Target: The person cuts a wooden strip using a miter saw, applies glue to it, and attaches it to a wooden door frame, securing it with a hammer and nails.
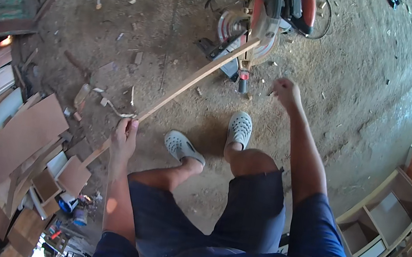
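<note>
My left hand point(123, 139) is closed around a long, thin wooden strip point(192, 81). The strip slants up to the right, and its far end lies at a red and grey miter saw point(263, 15) on the ground. Its near end runs back past my left wrist toward the scrap boards. My right hand point(286, 94) is raised to the right of the saw's handle point(242, 82), apart from saw and strip. Its fingers are curled together; a tiny dark bit shows at the fingertips, too small to name.
Stacked boards and panels point(25, 138) fill the left side. Wooden cabinet frames point(386, 215) stand at the right. Offcuts and sawdust litter the dirt floor point(343, 98). A black cord point(327, 26) loops beside the saw. My feet wear light grey clogs point(239, 129).
</note>
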Available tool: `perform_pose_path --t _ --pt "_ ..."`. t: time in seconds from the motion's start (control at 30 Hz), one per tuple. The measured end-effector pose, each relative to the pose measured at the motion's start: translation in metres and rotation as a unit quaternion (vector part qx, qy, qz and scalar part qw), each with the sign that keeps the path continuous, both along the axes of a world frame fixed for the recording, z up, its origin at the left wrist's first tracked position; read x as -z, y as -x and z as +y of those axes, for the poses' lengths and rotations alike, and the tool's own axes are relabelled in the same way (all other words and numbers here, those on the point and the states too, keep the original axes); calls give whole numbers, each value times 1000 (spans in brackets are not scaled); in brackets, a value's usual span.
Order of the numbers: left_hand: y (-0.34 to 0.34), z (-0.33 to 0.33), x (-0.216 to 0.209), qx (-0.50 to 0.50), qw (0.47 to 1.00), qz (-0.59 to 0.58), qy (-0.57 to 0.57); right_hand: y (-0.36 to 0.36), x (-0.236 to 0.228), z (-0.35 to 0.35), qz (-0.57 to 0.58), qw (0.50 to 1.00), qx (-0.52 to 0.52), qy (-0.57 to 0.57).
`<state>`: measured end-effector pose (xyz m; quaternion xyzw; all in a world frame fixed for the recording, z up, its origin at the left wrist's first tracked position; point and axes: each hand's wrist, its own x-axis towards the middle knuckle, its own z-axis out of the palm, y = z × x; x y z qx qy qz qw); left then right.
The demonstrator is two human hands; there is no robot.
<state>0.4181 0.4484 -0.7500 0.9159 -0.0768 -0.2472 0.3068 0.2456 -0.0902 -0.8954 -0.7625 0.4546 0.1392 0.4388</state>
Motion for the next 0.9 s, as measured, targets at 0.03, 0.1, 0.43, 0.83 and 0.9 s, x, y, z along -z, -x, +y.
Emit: perform_pose_path --t 0.03,0.1,0.43,0.83,0.9 --pt "-3 -14 26 9 1000 6 16 -3 37 -30 14 997 -31 66" --pt "-16 -23 47 23 992 68 -105 -39 91 -43 -12 989 -59 136" --pt "-74 4 61 -54 998 -28 -20 -158 202 -59 -64 955 14 290" --pt "-38 -8 58 5 998 60 26 -140 229 -87 -33 943 155 292" --pt "-42 -20 68 44 994 87 45 -102 247 -127 -57 953 179 237"
